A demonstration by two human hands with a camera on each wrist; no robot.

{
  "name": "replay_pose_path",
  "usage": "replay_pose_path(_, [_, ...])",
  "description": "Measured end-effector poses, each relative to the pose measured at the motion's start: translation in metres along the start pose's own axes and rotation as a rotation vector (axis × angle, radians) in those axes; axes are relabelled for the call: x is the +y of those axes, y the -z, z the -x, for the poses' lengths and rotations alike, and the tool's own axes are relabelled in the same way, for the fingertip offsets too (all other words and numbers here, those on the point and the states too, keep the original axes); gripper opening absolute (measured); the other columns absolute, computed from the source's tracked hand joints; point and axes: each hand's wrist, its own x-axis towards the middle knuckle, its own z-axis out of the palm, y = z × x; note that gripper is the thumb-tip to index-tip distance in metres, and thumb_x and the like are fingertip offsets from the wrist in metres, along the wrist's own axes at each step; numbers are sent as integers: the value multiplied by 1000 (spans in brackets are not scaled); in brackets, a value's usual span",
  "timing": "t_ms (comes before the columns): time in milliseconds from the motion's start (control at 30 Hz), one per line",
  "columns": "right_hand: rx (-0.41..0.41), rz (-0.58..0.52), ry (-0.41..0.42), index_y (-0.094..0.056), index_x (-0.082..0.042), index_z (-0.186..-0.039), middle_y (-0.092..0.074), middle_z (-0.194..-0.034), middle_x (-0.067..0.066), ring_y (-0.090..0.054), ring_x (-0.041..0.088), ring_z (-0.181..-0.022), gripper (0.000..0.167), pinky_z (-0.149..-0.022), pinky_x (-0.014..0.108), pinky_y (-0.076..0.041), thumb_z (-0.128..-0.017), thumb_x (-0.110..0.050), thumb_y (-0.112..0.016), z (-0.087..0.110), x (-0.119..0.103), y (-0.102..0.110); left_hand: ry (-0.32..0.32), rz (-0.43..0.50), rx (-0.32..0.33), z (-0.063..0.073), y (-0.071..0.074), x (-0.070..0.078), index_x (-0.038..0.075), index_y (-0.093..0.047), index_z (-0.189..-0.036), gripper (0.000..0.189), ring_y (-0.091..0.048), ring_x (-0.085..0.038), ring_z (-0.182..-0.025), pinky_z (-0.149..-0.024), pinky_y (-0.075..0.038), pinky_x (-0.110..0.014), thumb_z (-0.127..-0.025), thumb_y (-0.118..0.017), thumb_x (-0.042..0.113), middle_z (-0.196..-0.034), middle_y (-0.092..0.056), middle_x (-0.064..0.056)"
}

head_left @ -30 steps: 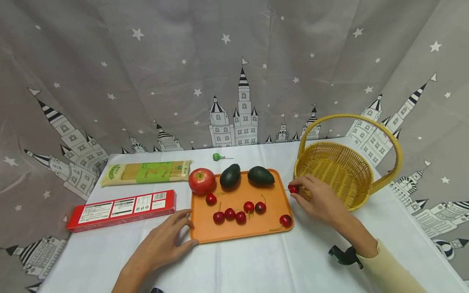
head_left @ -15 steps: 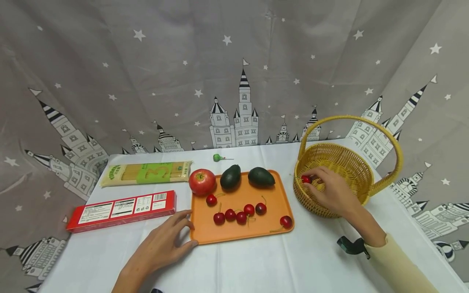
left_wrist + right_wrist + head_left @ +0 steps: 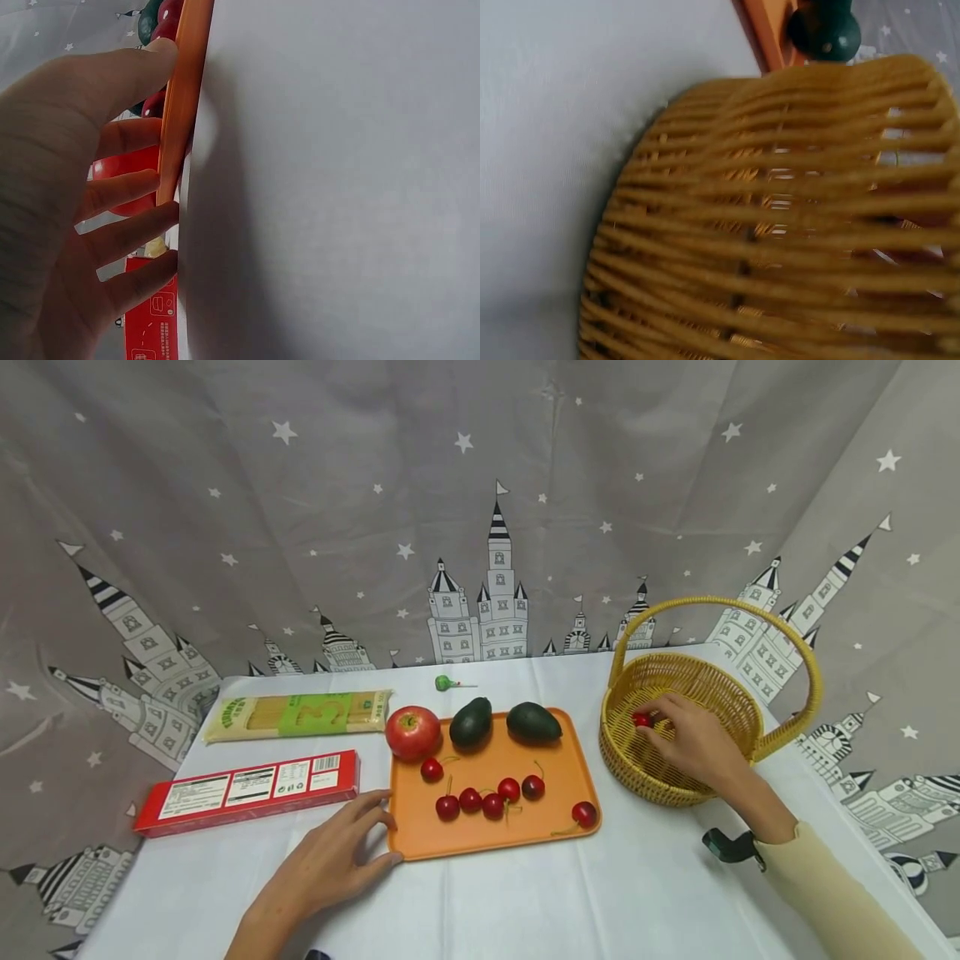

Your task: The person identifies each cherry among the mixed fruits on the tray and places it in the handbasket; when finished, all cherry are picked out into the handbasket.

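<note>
My right hand point(image 3: 697, 742) reaches inside the yellow wicker basket point(image 3: 649, 787) and pinches a red cherry point(image 3: 642, 719) between thumb and fingers. Basket weave fills most of the right wrist view and hides that hand. At the left, my left hand point(image 3: 326, 858) rests against the edge of the orange tray point(image 3: 420, 843); in the left wrist view its thumb and fairly straight fingers touch or lie close to the tray's rim point(image 3: 187, 82). Several cherries point(image 3: 492, 806) lie on the tray, with one cherry point(image 3: 584, 814) apart at its right corner.
A red apple-like fruit point(image 3: 413, 732) and two dark green avocados point(image 3: 471, 723) sit along the tray's back edge. Left of it lie a noodle packet point(image 3: 300, 715) and a red box point(image 3: 251, 792). A green lollipop point(image 3: 443, 682) lies behind. The basket's tall handle point(image 3: 720, 602) arches over it.
My right hand has carried the cherry rightward from beside the basket, over its rim and into it. My left hand and the tray have stayed in place.
</note>
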Motion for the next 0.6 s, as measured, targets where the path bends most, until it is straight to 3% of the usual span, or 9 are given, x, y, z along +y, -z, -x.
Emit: replay_pose_path(600, [-126,-28,-69,-74,-4,-121,-74,-112,16,-74,35,-101,31,-86,55,-63,-94,-14,-85,-18,26,-6,-1,9,16,1,0,-1,32,-69,-109,36,-58,-36,-140,-108,-56,-60,-84,-92,46,-154,-59,-8])
